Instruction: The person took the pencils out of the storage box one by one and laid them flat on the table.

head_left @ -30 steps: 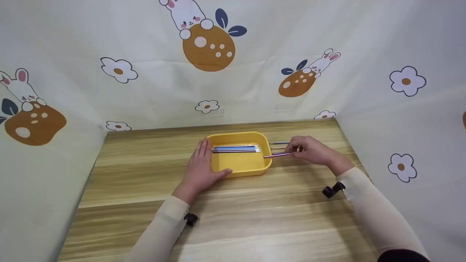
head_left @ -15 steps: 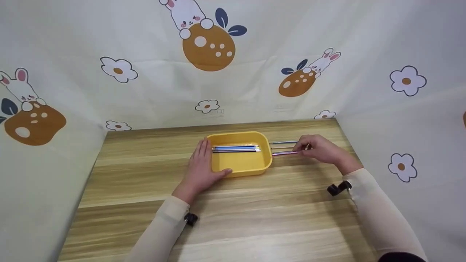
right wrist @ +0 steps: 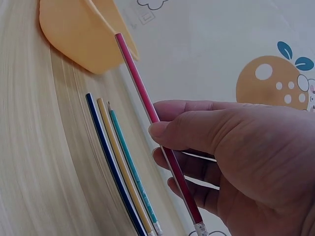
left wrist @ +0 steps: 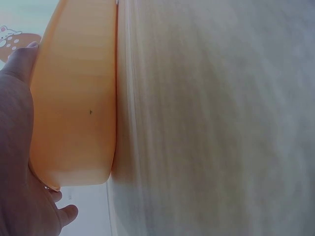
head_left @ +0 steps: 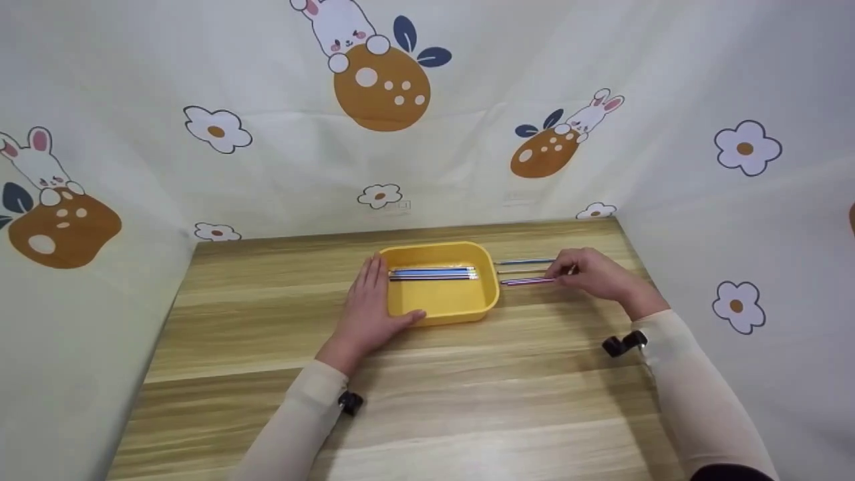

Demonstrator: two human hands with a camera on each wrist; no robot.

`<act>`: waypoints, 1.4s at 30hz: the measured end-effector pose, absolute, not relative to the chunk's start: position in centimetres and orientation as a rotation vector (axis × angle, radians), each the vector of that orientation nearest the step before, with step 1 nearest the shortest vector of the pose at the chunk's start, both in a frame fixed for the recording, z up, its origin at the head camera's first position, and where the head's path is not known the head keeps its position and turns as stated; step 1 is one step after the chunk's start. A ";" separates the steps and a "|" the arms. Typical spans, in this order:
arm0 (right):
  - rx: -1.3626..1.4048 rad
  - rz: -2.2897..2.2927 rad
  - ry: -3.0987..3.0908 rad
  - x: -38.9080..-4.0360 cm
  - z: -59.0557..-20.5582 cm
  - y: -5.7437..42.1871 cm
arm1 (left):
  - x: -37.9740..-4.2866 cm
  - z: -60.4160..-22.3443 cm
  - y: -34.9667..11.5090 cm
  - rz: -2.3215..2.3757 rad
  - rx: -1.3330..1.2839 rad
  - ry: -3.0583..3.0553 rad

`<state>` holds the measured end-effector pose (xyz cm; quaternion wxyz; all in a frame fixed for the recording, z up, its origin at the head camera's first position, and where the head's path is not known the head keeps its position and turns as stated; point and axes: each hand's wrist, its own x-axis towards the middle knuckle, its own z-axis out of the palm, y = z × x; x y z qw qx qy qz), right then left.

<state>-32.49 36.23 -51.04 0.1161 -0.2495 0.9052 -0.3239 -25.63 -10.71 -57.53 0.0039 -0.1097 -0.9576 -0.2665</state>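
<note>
My left hand [head_left: 364, 317] rests against the left end of a yellow plastic box [head_left: 437, 299], its fingers straight along the side and its thumb at the near rim. Several pencils [head_left: 431, 274] lie side by side inside, towards the far wall. Right of the box, my right hand [head_left: 596, 275] pinches a red-and-silver striped pencil [right wrist: 141, 88] between thumb and fingers, its eraser end towards the palm. Below it on the table lie a dark blue pencil [right wrist: 108, 155], a yellow pencil [right wrist: 121, 160] and a teal pencil [right wrist: 131, 162], roughly parallel.
The wood-grain table [head_left: 467, 401] runs back to a pale curtain [head_left: 454, 160] printed with rabbits, oranges and flowers. That curtain also hangs on the left and right. Small black cameras [head_left: 624, 343] sit on both sleeves.
The right hand has shifted right with the striped pencil, whose tip was over the box's right rim and is now just outside it. The left hand and box have stayed in place.
</note>
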 end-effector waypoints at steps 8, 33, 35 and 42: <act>-0.739 -0.973 2.638 -32.9 -52.2 36.6 | -25.6 -57.6 -10.7 -0.823 -0.356 -2.988; -0.676 -1.078 2.679 -33.5 -56.7 36.6 | -25.5 -57.4 -10.7 -0.837 -0.345 -3.004; -0.679 -1.079 2.684 -33.5 -56.9 36.6 | -25.5 -57.5 -10.7 -0.838 -0.341 -3.008; -0.730 -1.086 2.706 -33.5 -57.3 36.4 | -25.4 -57.4 -10.7 -0.853 -0.335 -3.000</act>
